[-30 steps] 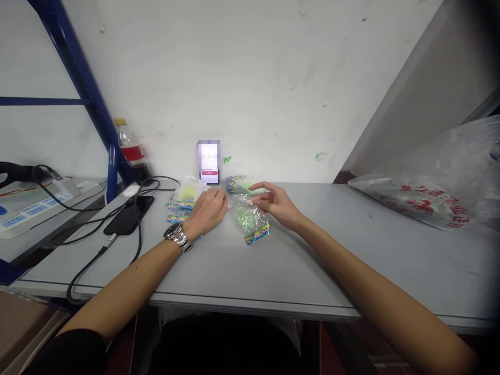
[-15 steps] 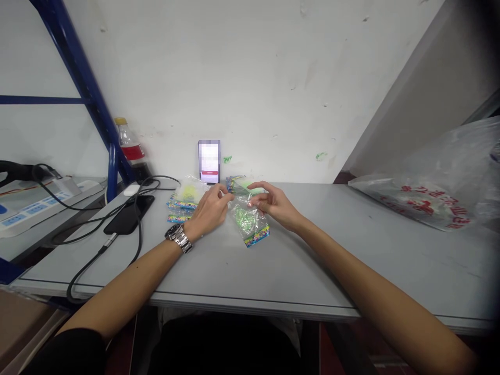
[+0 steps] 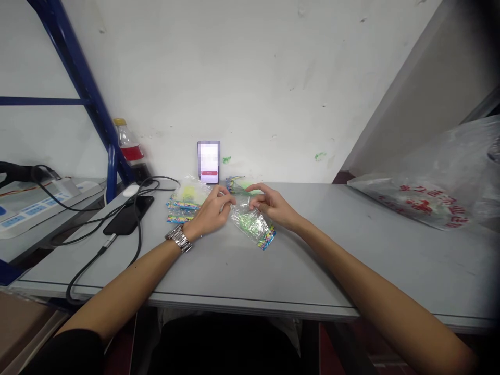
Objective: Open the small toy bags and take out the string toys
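Note:
A clear plastic packet (image 3: pixel 250 223) with green contents and a colourful printed end lies tilted on the grey table between my hands. My left hand (image 3: pixel 214 209), with a metal watch (image 3: pixel 179 238) on the wrist, pinches the packet's upper left edge. From the other side, my right hand (image 3: pixel 275 207) grips the upper right edge between thumb and fingers. Left of my left hand lie several similar packets (image 3: pixel 189 195) with yellowish contents and bright printed strips. Behind my hands, against the wall, is another packet (image 3: pixel 246 183) with pale green contents.
A lit phone (image 3: pixel 209 162) leans on the wall. On the left are a dark phone (image 3: pixel 128 215) with cables, a white case (image 3: pixel 130 190), a cola bottle (image 3: pixel 130 148), a power strip (image 3: pixel 35 211) and a blue metal frame (image 3: pixel 82 67). A white plastic bag (image 3: pixel 433 182) rests on the right.
The packet's printed lower end has swung slightly right, and its top edge now stretches between both hands. My left fingers have shifted a little; the rest stays put.

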`<move>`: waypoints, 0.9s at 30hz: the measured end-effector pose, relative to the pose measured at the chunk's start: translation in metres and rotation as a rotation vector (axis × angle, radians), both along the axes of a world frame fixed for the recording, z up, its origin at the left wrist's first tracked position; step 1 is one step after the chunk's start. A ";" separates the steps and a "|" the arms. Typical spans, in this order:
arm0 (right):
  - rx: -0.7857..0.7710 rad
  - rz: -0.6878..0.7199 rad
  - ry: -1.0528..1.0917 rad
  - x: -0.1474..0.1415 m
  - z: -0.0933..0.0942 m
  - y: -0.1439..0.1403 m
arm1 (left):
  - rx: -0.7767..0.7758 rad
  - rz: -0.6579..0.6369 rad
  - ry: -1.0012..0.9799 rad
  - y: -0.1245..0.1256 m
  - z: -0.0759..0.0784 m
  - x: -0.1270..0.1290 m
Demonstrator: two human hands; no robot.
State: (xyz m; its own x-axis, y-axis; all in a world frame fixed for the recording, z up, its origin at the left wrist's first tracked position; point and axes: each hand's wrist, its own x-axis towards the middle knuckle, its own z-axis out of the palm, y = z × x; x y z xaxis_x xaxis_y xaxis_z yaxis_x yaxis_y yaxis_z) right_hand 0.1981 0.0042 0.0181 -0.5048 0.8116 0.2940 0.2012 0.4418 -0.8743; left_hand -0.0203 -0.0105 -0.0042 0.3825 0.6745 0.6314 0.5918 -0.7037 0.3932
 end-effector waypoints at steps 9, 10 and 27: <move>0.054 -0.001 -0.014 -0.001 -0.002 0.002 | -0.264 -0.077 -0.148 -0.005 0.001 0.008; 0.069 -0.013 -0.017 -0.001 -0.002 0.002 | -0.279 -0.079 -0.146 -0.005 0.001 0.009; 0.174 -0.061 -0.052 -0.004 -0.002 -0.003 | -0.435 -0.123 -0.106 -0.007 0.004 0.012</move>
